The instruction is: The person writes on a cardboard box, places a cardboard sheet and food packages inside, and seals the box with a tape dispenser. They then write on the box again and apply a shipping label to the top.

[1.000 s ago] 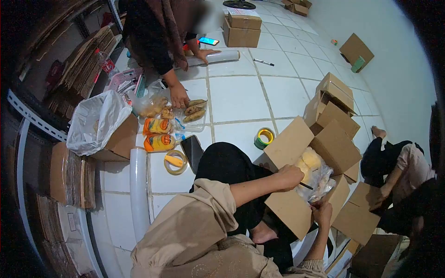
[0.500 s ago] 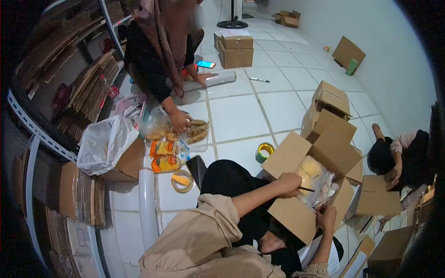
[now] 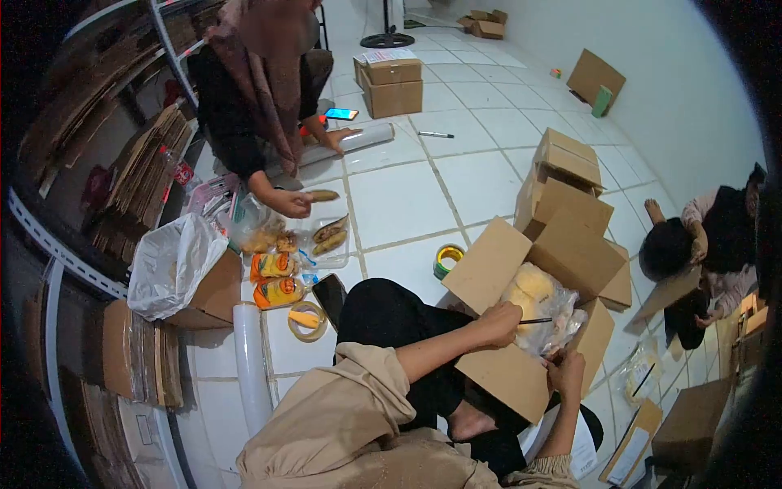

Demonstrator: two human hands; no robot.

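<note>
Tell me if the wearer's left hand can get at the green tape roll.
Probably yes: nothing rests on the green tape roll, though the left hand holds a thin dark stick and an open box flap stands between, requiring a detour.

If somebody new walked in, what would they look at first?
Probably the open cardboard box right of the middle, with a yellow bundle and clear plastic inside. Just over it, the left hand holds a thin dark stick. Next, maybe the shiny orange packets on the floor left of the middle, or the phone with a glowing blue screen near the top.
</note>
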